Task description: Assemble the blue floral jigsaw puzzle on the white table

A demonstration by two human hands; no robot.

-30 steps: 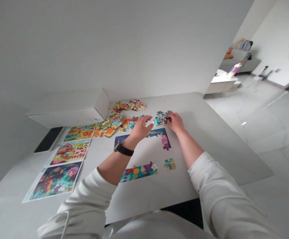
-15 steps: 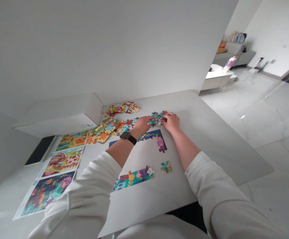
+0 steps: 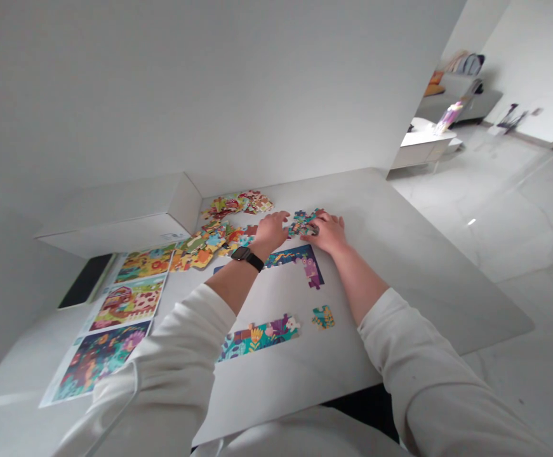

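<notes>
My left hand (image 3: 271, 231), with a dark watch on its wrist, hovers at the left side of a pile of teal jigsaw pieces (image 3: 299, 223). Its fingers are slightly bent and apart, holding nothing I can see. At the pile's right side, my right hand (image 3: 329, 233) has its thumb and fingers around a puzzle piece (image 3: 314, 230), seen with its greyish side. Nearer to me lie a joined top-edge section (image 3: 310, 270) with a purple figure, a joined bottom strip (image 3: 261, 337) and a separate small teal-and-yellow section (image 3: 323, 317). My left forearm hides part of the joined sections.
More loose pieces, mostly yellow (image 3: 200, 252) and red (image 3: 247, 202), lie along the back left. A picture sheet (image 3: 128, 304) with three scenes lies left, beside a dark phone-like slab (image 3: 86, 282). A white box (image 3: 114, 219) stands against the wall. The table's edge (image 3: 471, 254) runs along the right.
The view has shifted slightly. My right hand's fingers have moved a little over the pile, and my left fingers have lifted and spread somewhat. The joined sections lie as before.
</notes>
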